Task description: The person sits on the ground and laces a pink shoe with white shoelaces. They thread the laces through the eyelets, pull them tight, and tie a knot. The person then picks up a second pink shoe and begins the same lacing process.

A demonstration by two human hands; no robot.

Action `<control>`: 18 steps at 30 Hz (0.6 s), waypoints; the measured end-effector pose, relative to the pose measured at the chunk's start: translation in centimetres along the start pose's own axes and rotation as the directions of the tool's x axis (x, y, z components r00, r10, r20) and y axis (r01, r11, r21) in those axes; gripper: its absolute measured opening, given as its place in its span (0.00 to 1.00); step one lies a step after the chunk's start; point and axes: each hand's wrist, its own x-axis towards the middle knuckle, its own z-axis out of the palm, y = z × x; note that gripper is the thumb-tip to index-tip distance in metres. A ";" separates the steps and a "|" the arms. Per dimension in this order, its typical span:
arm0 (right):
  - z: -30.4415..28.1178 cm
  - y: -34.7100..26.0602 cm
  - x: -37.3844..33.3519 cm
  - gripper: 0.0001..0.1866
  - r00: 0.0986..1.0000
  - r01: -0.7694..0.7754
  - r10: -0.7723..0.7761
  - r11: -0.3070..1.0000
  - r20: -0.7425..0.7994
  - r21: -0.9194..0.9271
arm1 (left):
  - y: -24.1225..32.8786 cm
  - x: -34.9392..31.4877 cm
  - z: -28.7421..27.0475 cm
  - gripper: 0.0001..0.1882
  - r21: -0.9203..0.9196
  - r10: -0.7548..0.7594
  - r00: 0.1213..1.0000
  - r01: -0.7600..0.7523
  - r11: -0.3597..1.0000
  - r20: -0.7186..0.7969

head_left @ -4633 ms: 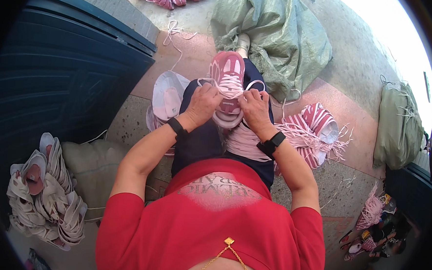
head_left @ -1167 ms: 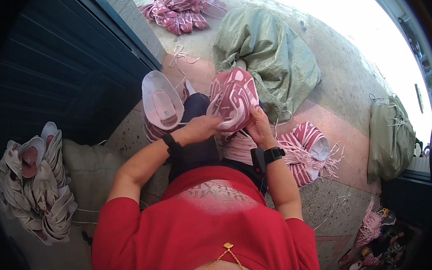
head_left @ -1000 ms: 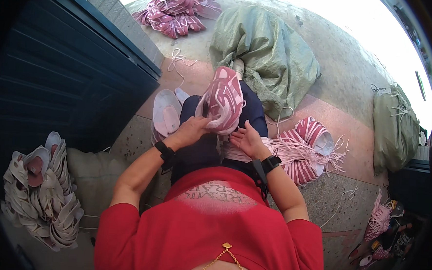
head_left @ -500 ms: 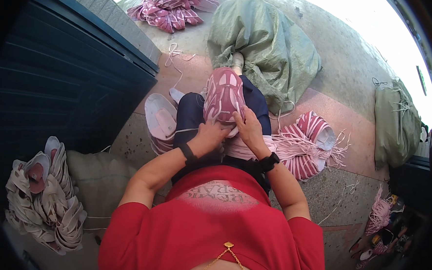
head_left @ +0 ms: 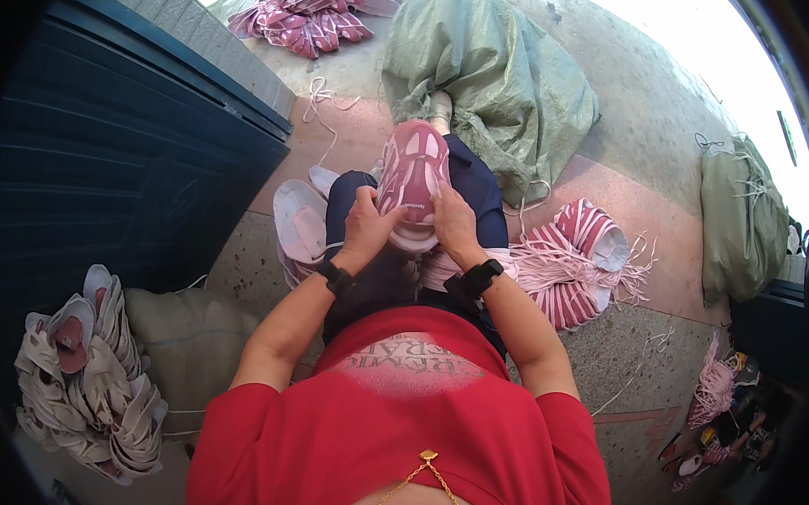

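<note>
Shoe (head_left: 415,173), just squared toward 12 o'clock, seems steadier: left hand (head_left: 366,227) and right hand (head_left: 456,224), fingers clamped on it.

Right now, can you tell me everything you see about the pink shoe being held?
The pink shoe is deep rose with pale patches near its toe and a paler, padded-looking collar. It looks like soft fabric. Its toe points away from the person, over dark trousers. The left hand and right hand hold its two sides. Its underside is hidden.
</note>
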 end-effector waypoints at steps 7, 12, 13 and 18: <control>2.1 1.2 -0.4 0.21 0.981 0.087 -0.061 0.987 -0.186 0.134 | -2.6 1.2 3.2 0.10 0.154 0.101 0.968 -0.138 0.978 0.228; 3.2 2.0 -0.7 0.21 0.982 0.084 -0.058 0.987 -0.179 0.139 | -3.6 0.4 3.8 0.07 0.092 0.161 0.967 -0.182 0.979 0.195; 3.3 1.9 -0.6 0.20 0.983 0.082 -0.060 0.989 -0.172 0.125 | -3.8 0.7 3.7 0.06 0.094 0.154 0.968 -0.175 0.980 0.196; 3.5 1.8 0.2 0.20 0.980 0.078 -0.055 0.990 -0.191 0.119 | -4.3 1.4 3.5 0.06 0.064 0.228 0.954 -0.244 0.968 0.194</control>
